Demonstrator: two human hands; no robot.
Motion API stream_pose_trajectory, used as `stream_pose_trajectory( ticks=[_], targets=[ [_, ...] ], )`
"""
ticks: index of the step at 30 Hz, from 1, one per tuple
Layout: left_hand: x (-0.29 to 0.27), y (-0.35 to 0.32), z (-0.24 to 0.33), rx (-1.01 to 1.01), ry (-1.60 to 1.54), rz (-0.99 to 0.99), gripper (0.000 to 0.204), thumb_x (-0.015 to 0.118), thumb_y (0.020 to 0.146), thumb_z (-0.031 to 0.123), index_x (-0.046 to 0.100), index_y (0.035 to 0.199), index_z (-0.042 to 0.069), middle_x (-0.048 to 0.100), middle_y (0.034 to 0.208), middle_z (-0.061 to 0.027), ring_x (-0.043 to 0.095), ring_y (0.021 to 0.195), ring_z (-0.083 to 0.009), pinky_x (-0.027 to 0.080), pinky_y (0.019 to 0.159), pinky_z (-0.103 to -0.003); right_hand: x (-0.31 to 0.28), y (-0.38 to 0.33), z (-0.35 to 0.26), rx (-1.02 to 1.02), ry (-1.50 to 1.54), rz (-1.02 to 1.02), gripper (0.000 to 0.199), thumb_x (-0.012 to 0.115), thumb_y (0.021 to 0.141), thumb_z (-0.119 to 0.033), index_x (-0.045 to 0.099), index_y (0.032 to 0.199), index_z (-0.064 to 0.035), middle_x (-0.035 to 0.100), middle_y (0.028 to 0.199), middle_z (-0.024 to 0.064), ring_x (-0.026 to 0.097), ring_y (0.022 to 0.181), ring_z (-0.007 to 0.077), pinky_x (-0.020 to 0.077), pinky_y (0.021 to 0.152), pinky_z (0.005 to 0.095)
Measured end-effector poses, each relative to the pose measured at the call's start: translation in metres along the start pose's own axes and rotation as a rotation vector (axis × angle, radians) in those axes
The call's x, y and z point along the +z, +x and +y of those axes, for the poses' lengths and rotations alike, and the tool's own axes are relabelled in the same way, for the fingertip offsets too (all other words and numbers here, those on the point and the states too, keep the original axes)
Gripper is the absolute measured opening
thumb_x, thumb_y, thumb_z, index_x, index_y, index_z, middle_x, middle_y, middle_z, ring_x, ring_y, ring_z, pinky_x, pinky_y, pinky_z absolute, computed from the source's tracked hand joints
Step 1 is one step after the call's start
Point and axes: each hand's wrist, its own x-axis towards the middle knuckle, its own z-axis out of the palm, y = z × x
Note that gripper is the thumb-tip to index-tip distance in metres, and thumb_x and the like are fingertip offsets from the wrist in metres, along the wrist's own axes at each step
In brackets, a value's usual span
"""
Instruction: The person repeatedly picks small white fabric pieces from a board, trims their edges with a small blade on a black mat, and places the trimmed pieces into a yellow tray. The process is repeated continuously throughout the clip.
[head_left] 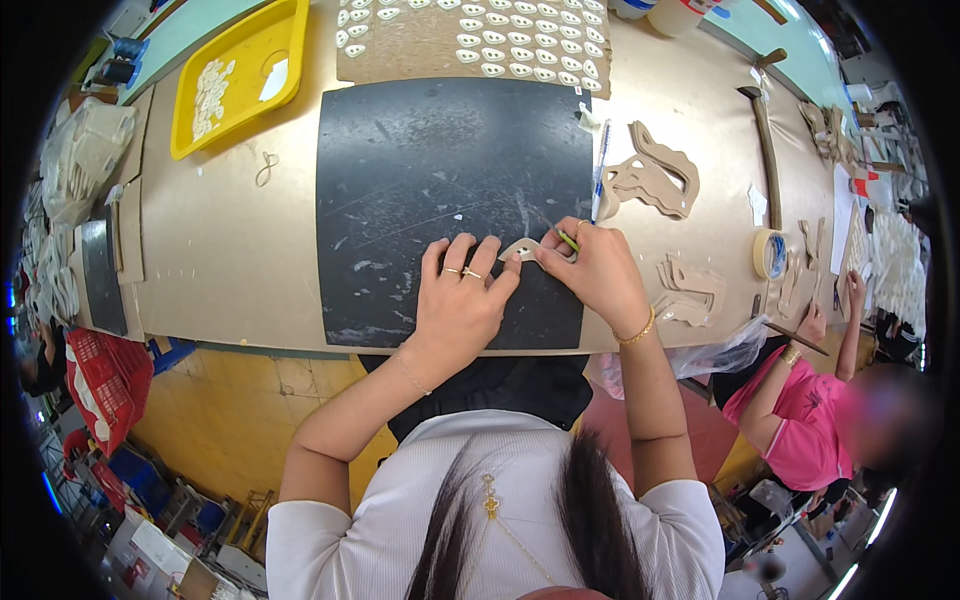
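A small cream piece with dark holes (pixel 522 247) lies on the black mat (pixel 430 150). My left hand (pixel 455 300) has its fingers spread over the mat and its thumb tip pressing the near side of the piece, holding it down. At the piece's right end, my right hand (pixel 605 275) is closed around a thin green tool (pixel 568 240); its thumb and finger meet at the piece's edge. Most of the tool is hidden in the fingers, so its kind is unclear. A white scrap (pixel 458 217) sits on the mat above the left fingers.
Rows of similar cream pieces cover a brown board (pixel 400 55) at the far side. A yellow tray (pixel 185 130) with small pieces is at far left. A pen (pixel 601 170), brown cutouts (pixel 660 175), a tape roll (pixel 769 254) and a hammer (pixel 768 150) lie right, near another person (pixel 800 420).
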Motion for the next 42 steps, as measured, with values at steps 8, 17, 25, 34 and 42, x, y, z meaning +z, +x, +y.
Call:
stream_pose_trajectory(
  ticks=[8, 17, 25, 34, 42],
  targets=[
    [0.004, -0.001, -0.002, 0.0, 0.039, -0.005, 0.027, 0.067, 0.083, 0.007, 0.07, 0.109, 0.013, 0.06, 0.12, -0.0099, 0.053, 0.115, -0.0309, 0.04, 0.101, -0.051, 0.001, 0.001, -0.004, 0.026, -0.025, 0.007, 0.02, 0.074, 0.083, -0.021, 0.072, 0.086, -0.0014, 0.071, 0.073, 0.0163, 0.071, 0.067, 0.0325, 0.0551, 0.066, 0.0393],
    [0.002, -0.002, -0.001, 0.019, 0.057, -0.025, 0.035, 0.066, 0.08, 0.002, 0.069, 0.112, 0.014, 0.059, 0.121, -0.0094, 0.053, 0.116, -0.0302, 0.04, 0.102, -0.053, 0.001, 0.004, -0.003, 0.042, -0.022, 0.006, 0.02, 0.074, 0.083, -0.022, 0.072, 0.085, -0.0019, 0.071, 0.072, 0.016, 0.07, 0.068, 0.0341, 0.0547, 0.066, 0.0409],
    [0.005, -0.007, -0.004, 0.02, 0.033, -0.051, 0.042, 0.069, 0.078, 0.005, 0.067, 0.119, 0.013, 0.057, 0.127, -0.0108, 0.05, 0.122, -0.0315, 0.038, 0.105, -0.054, -0.002, 0.013, -0.007, 0.045, -0.161, -0.053, 0.019, 0.072, 0.085, -0.022, 0.073, 0.085, -0.0034, 0.07, 0.071, 0.016, 0.069, 0.07, 0.0373, 0.0549, 0.066, 0.0449],
    [0.003, -0.014, 0.0, -0.034, -0.026, -0.06, 0.058, 0.072, 0.076, 0.01, 0.062, 0.133, 0.012, 0.056, 0.132, -0.0111, 0.048, 0.127, -0.0331, 0.035, 0.108, -0.054, 0.001, 0.0, -0.015, -0.076, -0.327, 0.082, 0.03, 0.077, 0.086, -0.024, 0.068, 0.105, -0.003, 0.062, 0.097, 0.011, 0.068, 0.081, 0.034, 0.0546, 0.068, 0.0431],
    [0.005, -0.013, 0.001, -0.037, -0.011, -0.052, 0.06, 0.071, 0.074, 0.008, 0.063, 0.133, 0.012, 0.057, 0.13, -0.0112, 0.05, 0.125, -0.0329, 0.036, 0.106, -0.053, 0.004, -0.004, -0.01, -0.086, -0.266, 0.113, 0.033, 0.079, 0.086, -0.024, 0.066, 0.108, -0.0033, 0.057, 0.098, 0.0099, 0.066, 0.081, 0.032, 0.0544, 0.067, 0.0423]
  ],
)
